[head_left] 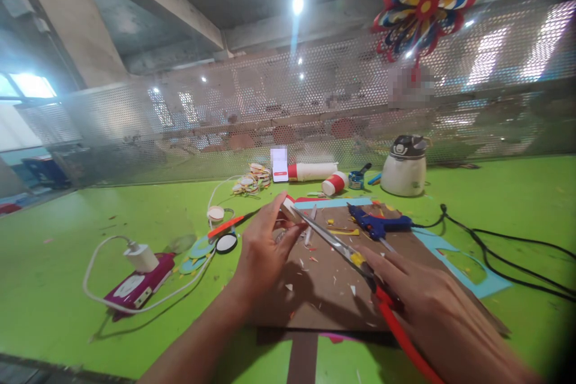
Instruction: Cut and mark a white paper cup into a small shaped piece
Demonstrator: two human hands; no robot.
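Observation:
My left hand (261, 252) pinches a small white and red piece of paper cup (289, 210) between fingers and thumb. A pair of scissors (330, 239) with red handles is in my right hand (416, 291), its blade tips at the cup piece. Whether the blades have cut into it I cannot tell. Beneath both hands lies a brown board (315, 300) scattered with small paper scraps. On the board's far right rests a blue hot glue gun (380, 223), next to light blue paper (488, 279).
On the left are a purple power strip (139, 291) with a white plug (141, 258), a red-orange craft knife (229, 225) and a round black-rimmed lid (226, 243). Behind stand a phone (279, 167), paper cups (335, 183), a small blue jar (356, 180) and a white kettle (404, 171). A black cord (486, 246) trails right.

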